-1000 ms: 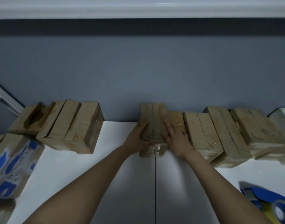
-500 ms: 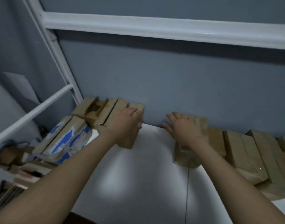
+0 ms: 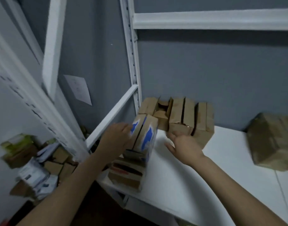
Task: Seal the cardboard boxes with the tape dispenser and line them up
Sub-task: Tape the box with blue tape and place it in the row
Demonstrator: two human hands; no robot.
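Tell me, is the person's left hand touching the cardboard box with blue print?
Touching. In the head view the fingers of the left hand overlap the left edge of the cardboard box with blue print, no gap visible.

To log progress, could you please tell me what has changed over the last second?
Both hands left the row's end box. The left hand moved left onto the blue-printed box; the right hand let go and hangs open over the table. The plain boxes by the wall stayed put.
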